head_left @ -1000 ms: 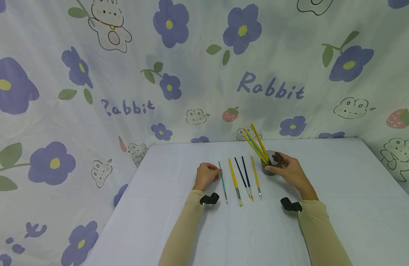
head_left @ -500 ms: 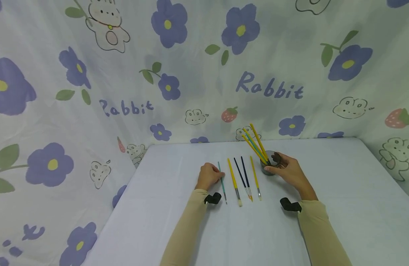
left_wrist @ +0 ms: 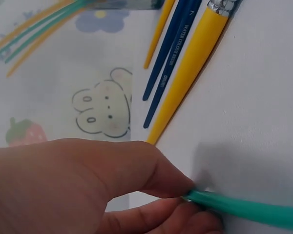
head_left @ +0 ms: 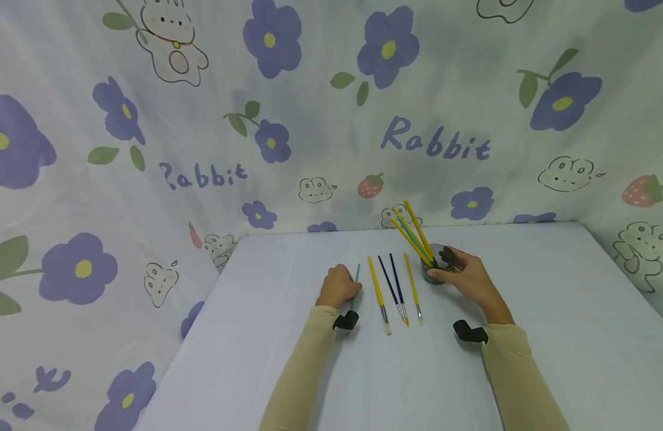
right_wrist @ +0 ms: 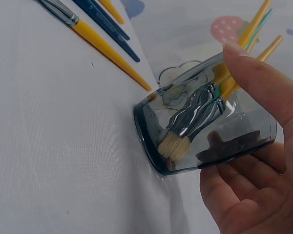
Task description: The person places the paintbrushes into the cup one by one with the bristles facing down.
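My left hand (head_left: 339,286) pinches a green paintbrush (left_wrist: 249,210) between thumb and fingers at the left end of a row of brushes. In the head view the wrist camera hides its lower part, so I cannot tell whether it touches the table. My right hand (head_left: 474,278) holds a clear, dark-tinted glass (right_wrist: 239,117) by its side, thumb near the rim and fingers underneath. Several yellow and green paintbrushes (head_left: 414,233) lean left in that glass, bristles down at its base.
Between the hands lie a thick yellow paintbrush (head_left: 378,293), two dark blue paintbrushes (head_left: 397,278) and a thinner yellow paintbrush (head_left: 412,281), bristles toward me. A white cloth covers the table (head_left: 245,359). A patterned curtain (head_left: 320,120) hangs behind it.
My left hand has taken hold of the green paintbrush and shifted it, its lower end swinging left from the other brushes. The right hand stays at the glass.
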A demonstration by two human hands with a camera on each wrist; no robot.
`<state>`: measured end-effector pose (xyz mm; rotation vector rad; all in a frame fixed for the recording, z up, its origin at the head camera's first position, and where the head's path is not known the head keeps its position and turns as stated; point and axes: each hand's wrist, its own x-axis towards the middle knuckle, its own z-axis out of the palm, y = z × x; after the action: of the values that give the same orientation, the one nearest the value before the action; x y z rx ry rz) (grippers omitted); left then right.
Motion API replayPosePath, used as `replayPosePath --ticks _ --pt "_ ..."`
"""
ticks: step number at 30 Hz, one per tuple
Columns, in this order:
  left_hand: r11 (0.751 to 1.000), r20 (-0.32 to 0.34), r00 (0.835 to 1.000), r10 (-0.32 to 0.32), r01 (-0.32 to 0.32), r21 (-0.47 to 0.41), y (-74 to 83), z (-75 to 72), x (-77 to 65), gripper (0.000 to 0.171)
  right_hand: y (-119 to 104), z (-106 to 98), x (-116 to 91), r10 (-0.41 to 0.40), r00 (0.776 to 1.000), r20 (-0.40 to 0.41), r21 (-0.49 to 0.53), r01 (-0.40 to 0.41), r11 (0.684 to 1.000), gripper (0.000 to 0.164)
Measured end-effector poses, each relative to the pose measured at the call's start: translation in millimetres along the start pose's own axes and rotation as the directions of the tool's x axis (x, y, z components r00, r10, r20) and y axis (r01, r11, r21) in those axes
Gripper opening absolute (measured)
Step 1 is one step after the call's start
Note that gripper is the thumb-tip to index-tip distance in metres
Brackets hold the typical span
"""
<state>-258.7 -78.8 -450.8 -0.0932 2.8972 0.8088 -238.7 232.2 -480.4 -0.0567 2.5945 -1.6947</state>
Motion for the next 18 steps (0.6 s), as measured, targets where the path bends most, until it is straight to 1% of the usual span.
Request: replayPosePath --ticks 5,7,9,12,16,18 --pt "0.998 -0.004 1.000 -0.001 0.001 0.067 2.5 1.8 -0.2 0.025 2 0 1 0.011 1.000 -0.001 0.002 -0.011 1.000 0.104" --pt "0.997 -0.008 1.000 -0.004 0.005 0.077 1.5 2.4 0.2 0.028 2 0 1 0.012 1.000 0.001 0.006 -0.012 1.000 0.105" --pt "0.998 -0.007 1.000 -0.006 0.007 0.068 -0.8 2.7 1.1 0.027 2 0 2 0.012 1.000 0.002 0.007 -0.012 1.000 0.105" --pt "0.999 0.007 1.000 -0.017 0.017 0.030 -6.8 2.1 3.3 0.025 2 0 2 0.005 1.000 0.004 0.005 -0.005 1.000 0.105" --pt "0.999 0.056 0.998 -0.016 0.019 -0.047 -16.7 -1.7 7.1 0.020 2 -1 1 -0.004 1.000 0.001 -0.006 0.004 1.000 0.104" --pt "0.996 0.084 0.996 -0.001 0.009 -0.089 -21.7 -5.0 8.9 0.019 2 -1 1 -0.003 1.000 -0.001 -0.009 0.003 1.000 0.104"
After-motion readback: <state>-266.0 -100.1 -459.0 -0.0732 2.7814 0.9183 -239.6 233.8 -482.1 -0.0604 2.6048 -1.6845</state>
